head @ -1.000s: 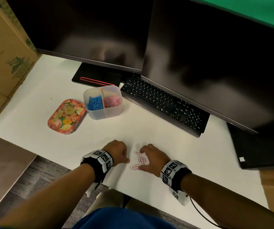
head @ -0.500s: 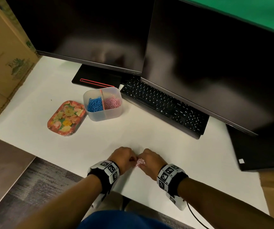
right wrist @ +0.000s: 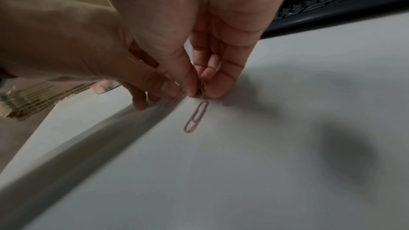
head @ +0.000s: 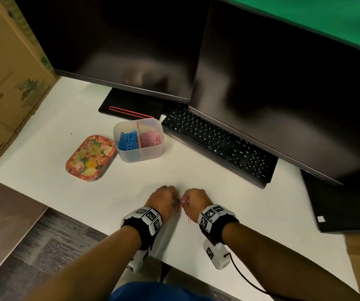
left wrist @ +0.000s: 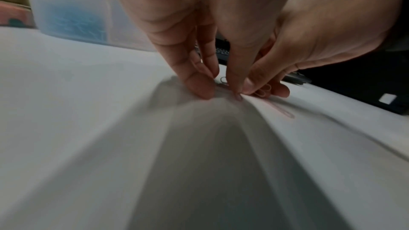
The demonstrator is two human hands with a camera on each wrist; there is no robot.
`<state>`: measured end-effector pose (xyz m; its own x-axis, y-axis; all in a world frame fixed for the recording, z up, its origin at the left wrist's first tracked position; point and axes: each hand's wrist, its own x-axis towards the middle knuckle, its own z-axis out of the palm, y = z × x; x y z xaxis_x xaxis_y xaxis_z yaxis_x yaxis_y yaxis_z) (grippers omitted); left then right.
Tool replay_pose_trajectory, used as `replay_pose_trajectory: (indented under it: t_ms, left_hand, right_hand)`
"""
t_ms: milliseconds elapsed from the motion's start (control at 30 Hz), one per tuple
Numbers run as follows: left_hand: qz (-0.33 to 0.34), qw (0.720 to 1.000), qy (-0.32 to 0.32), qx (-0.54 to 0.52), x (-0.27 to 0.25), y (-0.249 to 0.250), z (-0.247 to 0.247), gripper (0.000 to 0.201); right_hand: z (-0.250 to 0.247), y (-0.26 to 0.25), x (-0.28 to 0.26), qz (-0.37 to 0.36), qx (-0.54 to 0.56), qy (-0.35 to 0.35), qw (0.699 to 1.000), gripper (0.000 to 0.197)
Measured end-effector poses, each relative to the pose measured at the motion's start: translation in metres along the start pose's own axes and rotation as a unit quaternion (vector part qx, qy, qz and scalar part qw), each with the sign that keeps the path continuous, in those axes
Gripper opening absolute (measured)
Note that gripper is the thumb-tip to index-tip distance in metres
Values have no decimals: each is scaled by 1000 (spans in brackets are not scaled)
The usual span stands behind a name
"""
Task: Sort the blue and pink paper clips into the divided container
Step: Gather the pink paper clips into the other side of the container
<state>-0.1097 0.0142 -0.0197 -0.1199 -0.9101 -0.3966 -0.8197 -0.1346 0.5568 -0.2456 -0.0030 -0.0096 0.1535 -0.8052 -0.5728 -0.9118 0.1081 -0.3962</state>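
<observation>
Head view first: two hands are seen close together near the front edge of the white desk (head: 196,170). The left hand (head: 162,199) is curled, fingertips down on the desk, and the right hand (head: 195,203) is curled around a small bunch of pink paper clips (head: 183,201). One loose pink clip (head: 189,220) is left lying on the desk just beside the right wrist. One divided container (head: 139,155) is parked toward the back of the desk, touching the front left corner of the keyboard (head: 216,142); two compartments, blue paper clips (head: 128,141) piled in the left one, pink ones (head: 151,139) in the right. One floral tray (head: 90,158) sits just left of it, nothing seen in it. Two dark monitors are lined up along the back edge, and a cardboard box (head: 7,83) stands at the left edge.

Left wrist view: thumb and fingers (left wrist: 199,88) are pressed to the desk as if pinching, but whether a clip is actually gripped can't be told, it's too blurry. A clip or two is spotted right between the two hands.

Right wrist view: the bunch is seen pinched between thumb and fingertips (right wrist: 218,90), and the single loose clip (right wrist: 196,116) lies flat just in front of them, not touched.
</observation>
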Motion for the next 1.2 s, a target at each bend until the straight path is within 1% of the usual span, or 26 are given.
replay_pose_trajectory:
  t_ms: [100,133,200,267,333,433,533,600,667,767,800,833,900,967,1000,1067,1133,1200]
  left_hand:
    - [-21,999,-17,29,1,3,-2,36]
    - [-21,998,-25,46,1,3,-2,38]
    - [-9,997,-27,74,2,3,-2,28]
    - [6,996,-30,86,4,1,-4,19]
    - [17,994,-43,98,4,-2,-5,16]
    - [41,991,-44,123,4,-4,-8,19]
    - [85,986,-54,131,4,-7,-9,37]
    - [126,981,-53,140,5,-6,-10,37]
    - [153,974,-61,155,8,-6,-12,32]
    - [164,968,-76,174,11,-7,-14,22]
    - [164,967,-80,180,12,-7,-15,20]
    - [164,964,-86,191,12,-6,-16,17]
    - [154,960,-97,212,12,-4,-16,14]
    - [147,960,-100,214,10,-3,-16,13]
    - [148,962,-98,208,9,-3,-17,15]
    - [145,966,-99,190,7,-4,-19,21]
    - [132,974,-96,155,6,-6,-22,26]
    - [108,985,-73,115,4,-7,-27,21]
  right_hand:
    - [-7,-1,4,25,57,13,998,8]
    - [-11,-3,5,25,78,22,996,7]
    - [-24,-10,8,9,107,43,993,7]
    - [-45,-28,12,-23,119,66,990,7]
    - [-68,-53,22,-54,122,88,987,7]
    - [-97,-94,46,-85,104,116,984,14]
    - [-110,-124,64,-107,90,130,982,14]
    - [-115,-139,70,-112,76,130,982,12]
    - [-120,-145,73,-113,67,131,983,16]
    - [-124,-129,67,-117,80,138,980,17]
    - [-122,-117,63,-115,63,128,983,17]
    - [-117,-102,56,-105,32,109,988,18]
    - [-98,-66,44,-58,-23,70,996,18]
    - [-74,-32,31,-18,-47,43,998,18]
    - [-62,-18,24,-15,-52,30,998,21]
    - [-40,-2,14,-36,-68,11,997,29]
    - [-23,1,7,-58,-78,18,995,33]
    - [-11,-3,6,-65,-82,35,994,33]
